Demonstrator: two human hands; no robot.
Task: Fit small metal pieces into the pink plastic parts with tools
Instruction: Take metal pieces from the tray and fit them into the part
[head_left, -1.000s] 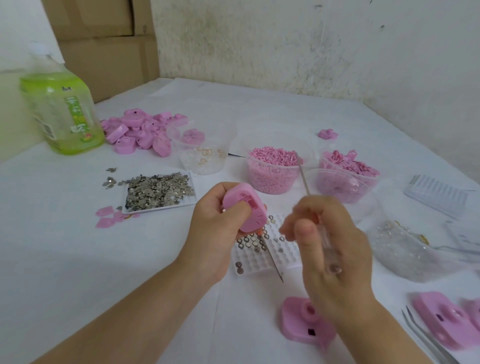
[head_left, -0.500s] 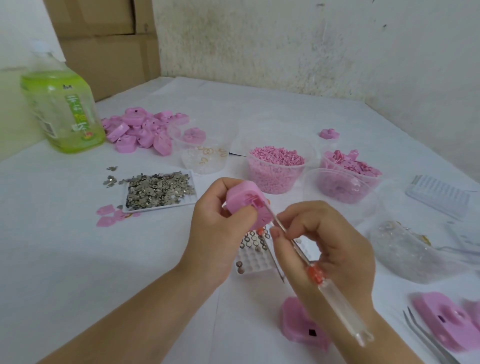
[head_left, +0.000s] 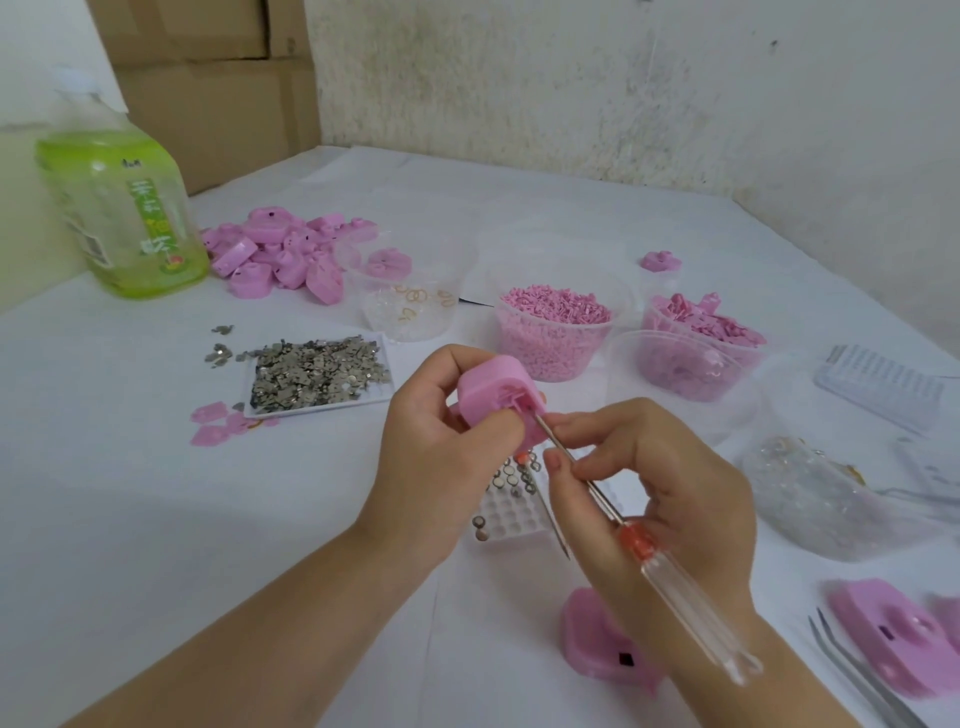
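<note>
Head view, assembly in progress. The left hand (head_left: 436, 447) gripped one pink plastic part (head_left: 493, 387), raised above the worktop (head_left: 130, 519) with its open recess turned toward the right hand (head_left: 670, 493); the right hand pinched the metal shaft of a screwdriver (head_left: 636, 540) between thumb and fingers, the clear handle trailing back over the wrist; the tip met the recess of the held part, though whether a metal piece sat under it was too small to tell. The step in hand was judged to be the pressing-in of an insert, partway through a long batch; the tray of loose metal pieces (head_left: 317, 374) stood heaped, well apart to the left of the hands; a pile of pink parts (head_left: 280, 249) lay beyond it, fitted or unfitted could not be told. A second pink part (head_left: 597, 644) lay on the worktop just below the right wrist; a third pink part (head_left: 893, 639) lay at the right, beside tweezers (head_left: 852, 670). A white gridded tray (head_left: 511, 509) holding small round metal pieces lay directly beneath the hands, a slender second tool (head_left: 550, 514) across it.
</note>
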